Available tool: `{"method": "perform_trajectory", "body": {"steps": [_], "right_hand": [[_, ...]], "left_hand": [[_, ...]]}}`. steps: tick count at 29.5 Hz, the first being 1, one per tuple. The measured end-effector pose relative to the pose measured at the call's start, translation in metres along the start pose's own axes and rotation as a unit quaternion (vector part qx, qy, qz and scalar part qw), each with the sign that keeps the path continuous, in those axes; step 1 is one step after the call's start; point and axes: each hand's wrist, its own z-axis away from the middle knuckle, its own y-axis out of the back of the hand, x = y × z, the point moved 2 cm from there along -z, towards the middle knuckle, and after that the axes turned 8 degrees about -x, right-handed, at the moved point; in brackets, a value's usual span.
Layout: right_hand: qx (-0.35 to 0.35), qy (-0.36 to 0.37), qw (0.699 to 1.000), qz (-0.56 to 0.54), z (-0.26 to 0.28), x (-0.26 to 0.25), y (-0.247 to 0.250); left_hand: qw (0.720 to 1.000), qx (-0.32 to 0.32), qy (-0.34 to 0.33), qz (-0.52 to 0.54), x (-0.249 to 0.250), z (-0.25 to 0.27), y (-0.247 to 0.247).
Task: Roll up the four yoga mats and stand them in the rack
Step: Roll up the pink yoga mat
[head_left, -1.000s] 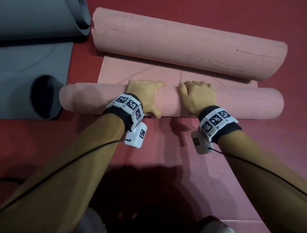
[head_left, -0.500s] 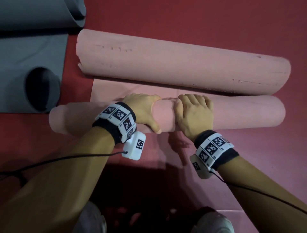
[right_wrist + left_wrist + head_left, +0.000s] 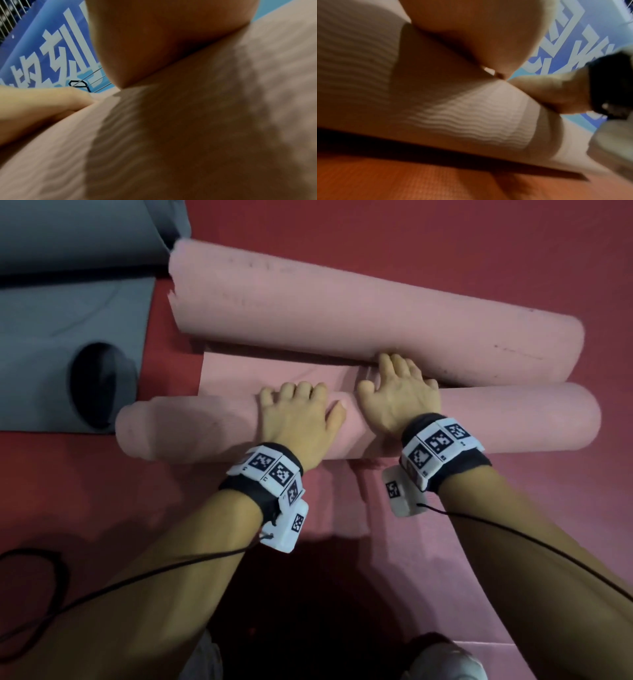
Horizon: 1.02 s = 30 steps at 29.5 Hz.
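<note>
A pink yoga mat lies across a red floor mat [image 3: 411,234], curled up from both ends. Its near roll [image 3: 513,419] lies under both hands, and the fatter far roll [image 3: 342,313] sits just behind. A short flat strip [image 3: 257,371] joins them. My left hand [image 3: 298,416] rests palm-down on the near roll, fingers draped over its top. My right hand [image 3: 397,395] lies beside it, fingers stretched forward to the foot of the far roll. In the wrist views each palm [image 3: 479,33] [image 3: 163,40] presses the ribbed pink roll [image 3: 471,115] [image 3: 205,121].
Grey mats [image 3: 68,337] lie at the left, one with a dark rolled opening [image 3: 99,390] next to the pink roll's left end. A black cable [image 3: 137,580] trails from my left wrist. A blue banner [image 3: 51,47] and thin wire bars [image 3: 89,79] show beyond.
The near roll has moved forward towards the far roll, so the flat strip is shorter. Both hands have gone from gripping the roll to lying over its top, right fingers reaching ahead.
</note>
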Motion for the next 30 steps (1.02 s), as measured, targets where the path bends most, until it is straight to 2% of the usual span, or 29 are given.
{"method": "perform_trajectory", "body": {"steps": [5, 8, 10, 14, 17, 19, 22, 25, 27, 30], "right_hand": [[0.035, 0.023, 0.999, 0.0, 0.006, 0.002, -0.002], [0.012, 0.027, 1.0, 0.004, 0.008, 0.007, 0.0], [-0.004, 0.0, 1.0, 0.021, 0.007, 0.019, 0.006], [0.046, -0.069, 0.996, 0.021, 0.006, 0.046, 0.012], [0.001, -0.055, 0.998, 0.004, 0.0, 0.047, 0.012], [-0.004, -0.047, 0.999, 0.002, -0.005, 0.044, 0.016], [0.068, -0.028, 0.997, -0.012, -0.003, 0.041, 0.014], [0.157, 0.008, 0.987, 0.027, 0.011, 0.031, 0.0], [0.182, 0.011, 0.982, 0.041, 0.012, 0.029, -0.006], [0.174, -0.004, 0.982, 0.066, 0.008, 0.028, -0.003]], "left_hand": [[1.0, 0.021, -0.007, -0.011, -0.002, -0.007, 0.0], [0.999, 0.031, -0.007, -0.004, -0.002, -0.008, -0.001], [0.999, 0.037, -0.008, -0.003, -0.003, -0.007, -0.002], [0.999, 0.044, -0.013, -0.001, -0.004, -0.006, -0.003], [0.999, 0.037, -0.01, -0.001, -0.004, -0.008, -0.001], [1.0, 0.029, -0.012, 0.001, -0.004, -0.014, 0.003], [0.999, 0.023, -0.028, 0.008, -0.008, -0.027, 0.009], [0.999, -0.02, -0.019, 0.045, -0.013, -0.045, 0.015], [0.998, -0.031, -0.013, 0.06, -0.013, -0.051, 0.016], [0.997, 0.033, -0.015, 0.067, -0.009, -0.039, 0.012]]}}
